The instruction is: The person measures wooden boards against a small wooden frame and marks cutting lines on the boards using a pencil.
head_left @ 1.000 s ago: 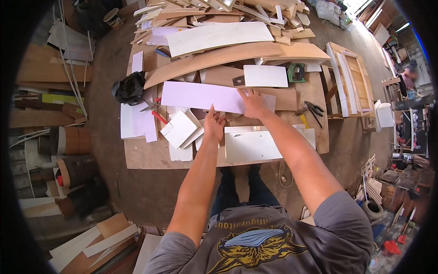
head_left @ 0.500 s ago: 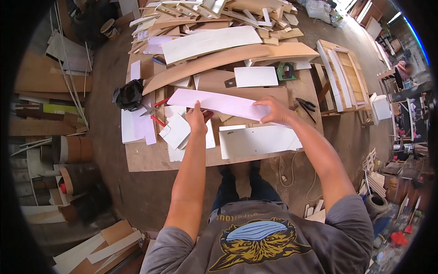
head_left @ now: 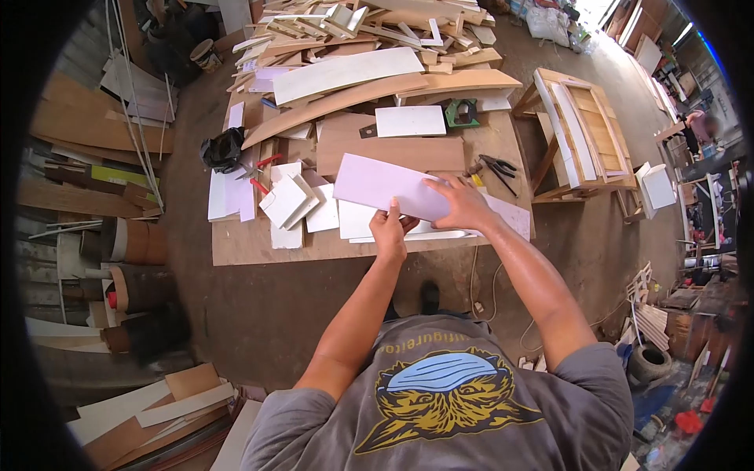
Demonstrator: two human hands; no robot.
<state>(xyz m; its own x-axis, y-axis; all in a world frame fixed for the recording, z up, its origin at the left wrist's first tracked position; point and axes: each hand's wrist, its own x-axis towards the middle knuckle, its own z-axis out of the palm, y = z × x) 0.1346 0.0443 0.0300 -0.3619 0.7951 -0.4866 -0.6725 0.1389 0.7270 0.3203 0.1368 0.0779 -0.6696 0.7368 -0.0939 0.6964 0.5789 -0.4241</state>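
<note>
A long pale pink board (head_left: 373, 182) slants across the front of the workbench, its right end lower and closer to the bench edge. My left hand (head_left: 389, 233) grips its near edge, thumb on top and fingers curled below. On the upper face lies my right hand (head_left: 462, 204), fingers bent over the far edge. Under the board, white panels (head_left: 356, 221) show in part. Small white square pieces (head_left: 289, 202) are stacked to the left. Red-handled pliers (head_left: 259, 186) rest beyond them, and black-handled pincers (head_left: 499, 166) lie right of the board.
Behind is a brown panel (head_left: 345, 145), a white board (head_left: 410, 121) and a green saw handle (head_left: 462, 114). Wood offcuts (head_left: 353, 35) pile up at the far end. A black plastic bag (head_left: 223, 149) sits at the left edge; a wooden frame (head_left: 585, 129) stands right.
The pink board has swung so its right end points more toward me and down. My left hand has shifted right along it, closer to my right hand. The view has moved slightly.
</note>
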